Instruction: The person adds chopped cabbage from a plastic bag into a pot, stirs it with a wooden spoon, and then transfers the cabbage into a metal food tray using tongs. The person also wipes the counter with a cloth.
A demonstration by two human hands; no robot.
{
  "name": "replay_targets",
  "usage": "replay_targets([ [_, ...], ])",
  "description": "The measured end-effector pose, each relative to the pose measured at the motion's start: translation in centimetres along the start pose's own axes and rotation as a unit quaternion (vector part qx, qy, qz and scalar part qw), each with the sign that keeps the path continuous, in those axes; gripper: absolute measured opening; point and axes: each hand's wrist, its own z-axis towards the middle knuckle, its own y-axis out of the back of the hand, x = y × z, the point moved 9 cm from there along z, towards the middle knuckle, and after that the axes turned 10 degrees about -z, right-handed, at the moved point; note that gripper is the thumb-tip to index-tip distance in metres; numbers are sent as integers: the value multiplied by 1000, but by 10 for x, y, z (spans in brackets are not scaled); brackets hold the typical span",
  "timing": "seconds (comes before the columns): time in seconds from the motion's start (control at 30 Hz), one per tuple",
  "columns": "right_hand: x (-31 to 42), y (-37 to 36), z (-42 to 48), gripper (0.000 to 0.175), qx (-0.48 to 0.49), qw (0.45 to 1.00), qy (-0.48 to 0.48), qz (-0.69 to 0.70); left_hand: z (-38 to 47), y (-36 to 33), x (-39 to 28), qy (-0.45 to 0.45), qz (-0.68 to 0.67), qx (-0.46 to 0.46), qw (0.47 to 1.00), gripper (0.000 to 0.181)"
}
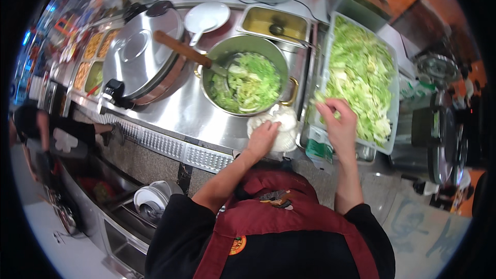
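Observation:
My left hand (265,136) lies on a bunched white cloth (285,126) at the counter's front edge, its fingers curled on the fabric. Just behind the cloth stands a deep metal pot (248,43) with brass-coloured handles. Chopped leafy greens (257,81) fill much of it, and a wooden-handled utensil (182,47) leans inside, its lower end among the leaves. My right hand (341,122) is raised at the near left side of a white plastic basket (396,85) heaped with cut lettuce-like leaves (358,73). A blurred pale green scrap (320,97) is pinched at its fingertips.
Left of the pot sits a large lidded cooker (143,46); behind it, a white ladle-like scoop (207,17). A steel pan (267,27) holds yellowish liquid and a ladle. A green-and-white packet (319,145) lies below my right hand. Another person (38,124) stands far left.

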Motion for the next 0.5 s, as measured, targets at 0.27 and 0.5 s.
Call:
replay_targets([
  [0.27, 5, -214, 57, 20, 157, 946, 147, -241, -31, 41, 2, 19, -97, -4, 995, 53],
  [0.5, -25, -211, 26, 32, 167, 960, 21, -224, -75, 77, 45, 101, -126, -133, 978, 16],
])
